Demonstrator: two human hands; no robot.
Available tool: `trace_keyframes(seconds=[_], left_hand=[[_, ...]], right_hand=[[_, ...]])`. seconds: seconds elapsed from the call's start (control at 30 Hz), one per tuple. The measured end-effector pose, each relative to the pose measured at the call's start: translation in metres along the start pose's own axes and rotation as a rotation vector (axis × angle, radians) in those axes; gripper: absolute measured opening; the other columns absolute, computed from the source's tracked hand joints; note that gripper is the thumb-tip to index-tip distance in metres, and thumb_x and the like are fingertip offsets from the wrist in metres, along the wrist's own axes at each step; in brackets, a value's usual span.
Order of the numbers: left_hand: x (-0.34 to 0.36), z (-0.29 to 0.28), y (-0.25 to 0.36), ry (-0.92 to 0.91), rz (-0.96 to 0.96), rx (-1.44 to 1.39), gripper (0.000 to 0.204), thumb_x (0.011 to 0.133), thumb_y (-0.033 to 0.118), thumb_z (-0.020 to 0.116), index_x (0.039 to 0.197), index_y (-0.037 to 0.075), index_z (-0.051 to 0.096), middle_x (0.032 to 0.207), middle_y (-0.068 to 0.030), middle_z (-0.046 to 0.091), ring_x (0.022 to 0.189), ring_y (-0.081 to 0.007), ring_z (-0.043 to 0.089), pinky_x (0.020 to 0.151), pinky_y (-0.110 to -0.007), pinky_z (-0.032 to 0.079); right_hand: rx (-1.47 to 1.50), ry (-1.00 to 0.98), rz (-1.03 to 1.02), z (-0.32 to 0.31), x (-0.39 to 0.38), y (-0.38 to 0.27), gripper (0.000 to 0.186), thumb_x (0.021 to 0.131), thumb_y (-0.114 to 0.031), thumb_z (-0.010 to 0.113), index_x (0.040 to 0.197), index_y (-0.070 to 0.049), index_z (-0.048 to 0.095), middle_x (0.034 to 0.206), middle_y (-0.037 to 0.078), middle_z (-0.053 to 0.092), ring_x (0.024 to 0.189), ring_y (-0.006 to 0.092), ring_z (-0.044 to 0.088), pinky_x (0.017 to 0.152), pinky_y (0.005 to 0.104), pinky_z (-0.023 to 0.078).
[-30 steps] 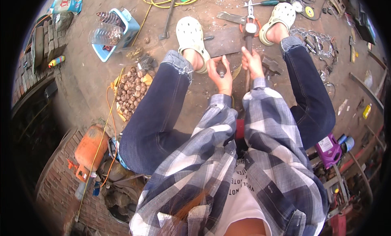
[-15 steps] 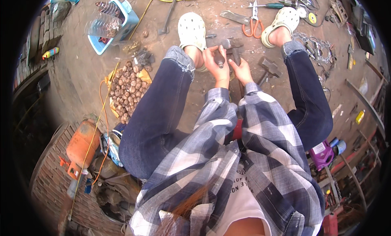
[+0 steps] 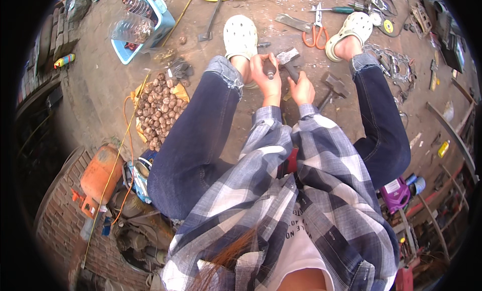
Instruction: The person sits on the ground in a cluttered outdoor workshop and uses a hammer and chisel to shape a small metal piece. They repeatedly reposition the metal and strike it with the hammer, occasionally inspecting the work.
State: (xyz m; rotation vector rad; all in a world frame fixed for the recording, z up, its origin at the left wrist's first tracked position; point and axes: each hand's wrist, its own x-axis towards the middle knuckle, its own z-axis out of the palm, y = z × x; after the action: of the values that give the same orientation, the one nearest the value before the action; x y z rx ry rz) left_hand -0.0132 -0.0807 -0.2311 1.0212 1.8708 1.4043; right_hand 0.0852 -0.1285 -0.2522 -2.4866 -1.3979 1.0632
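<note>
My left hand (image 3: 266,86) is closed around a tool with a dark, rounded handle (image 3: 269,69) and a small metal end; its working end is hidden. Just to the right, my right hand (image 3: 302,91) grips a hammer (image 3: 287,55) by its dark handle. The hammer's blocky metal head points away from me, close to my left fingers. Both hands are low between my legs, over the ground. A second hammer (image 3: 335,85) with a heavy head lies to the right of my right hand, touched by neither hand.
Walnuts (image 3: 159,109) are heaped on yellow sheeting left of my leg. Beyond stands a blue basket (image 3: 124,53) with plastic bottles. Orange-handled scissors (image 3: 316,38), a wide blade (image 3: 293,23) and a green-handled screwdriver (image 3: 341,10) lie ahead. Metal gaskets (image 3: 396,67) lie by my right foot.
The hammer in my right hand has tilted, its head now slanting upward to the right. My right hand has turned a little with it. My left hand keeps its grip.
</note>
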Motion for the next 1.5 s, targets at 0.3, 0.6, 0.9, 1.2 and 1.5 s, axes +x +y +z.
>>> trace_keyframes(seconds=[0.3, 0.6, 0.9, 1.2, 1.5], left_hand=[[0.010, 0.002, -0.009, -0.044, 0.061, -0.021, 0.016, 0.085, 0.003, 0.064, 0.078, -0.003, 0.050, 0.075, -0.0060, 0.051, 0.058, -0.0128, 0.059, 0.053, -0.025, 0.051], [0.013, 0.005, -0.009, -0.050, 0.134, 0.104, 0.015, 0.079, 0.005, 0.067, 0.079, 0.001, 0.052, 0.076, -0.0139, 0.054, 0.070, -0.0302, 0.055, 0.064, -0.038, 0.045], [0.025, -0.001, 0.015, -0.022, 0.112, 0.072, 0.016, 0.081, 0.004, 0.066, 0.077, 0.000, 0.050, 0.073, -0.0118, 0.054, 0.064, -0.0224, 0.057, 0.055, -0.034, 0.045], [0.035, 0.010, -0.058, -0.137, -0.283, -0.400, 0.004, 0.087, 0.004, 0.053, 0.085, 0.001, 0.056, 0.078, -0.0083, 0.055, 0.074, -0.0159, 0.055, 0.068, -0.027, 0.045], [0.046, -0.007, -0.046, -0.110, -0.486, -0.037, 0.010, 0.085, 0.001, 0.063, 0.088, -0.004, 0.054, 0.077, -0.0084, 0.060, 0.063, -0.0137, 0.061, 0.057, -0.025, 0.052]], right_hand=[[0.206, 0.155, 0.084, -0.025, -0.016, -0.009, 0.045, 0.081, -0.045, 0.065, 0.080, -0.001, 0.061, 0.073, 0.021, 0.063, 0.073, 0.0376, 0.063, 0.066, 0.0437, 0.047], [0.940, -0.177, -0.014, -0.084, -0.062, -0.045, 0.047, 0.092, -0.044, 0.055, 0.067, -0.004, 0.054, 0.052, -0.003, 0.046, 0.046, 0.0049, 0.040, 0.043, 0.0228, 0.030], [0.997, -0.258, -0.296, -0.121, -0.118, -0.073, 0.047, 0.096, -0.045, 0.041, 0.079, -0.002, 0.050, 0.049, 0.001, 0.040, 0.039, 0.0083, 0.033, 0.037, 0.0237, 0.023], [0.907, -0.291, 0.106, -0.050, -0.087, -0.052, 0.046, 0.095, -0.040, 0.051, 0.068, -0.004, 0.054, 0.054, 0.000, 0.048, 0.048, 0.0071, 0.044, 0.044, 0.0249, 0.035], [1.025, -0.278, 0.078, -0.079, -0.093, -0.055, 0.040, 0.098, -0.033, 0.047, 0.068, -0.005, 0.050, 0.051, -0.003, 0.043, 0.042, 0.0046, 0.036, 0.040, 0.0226, 0.027]])
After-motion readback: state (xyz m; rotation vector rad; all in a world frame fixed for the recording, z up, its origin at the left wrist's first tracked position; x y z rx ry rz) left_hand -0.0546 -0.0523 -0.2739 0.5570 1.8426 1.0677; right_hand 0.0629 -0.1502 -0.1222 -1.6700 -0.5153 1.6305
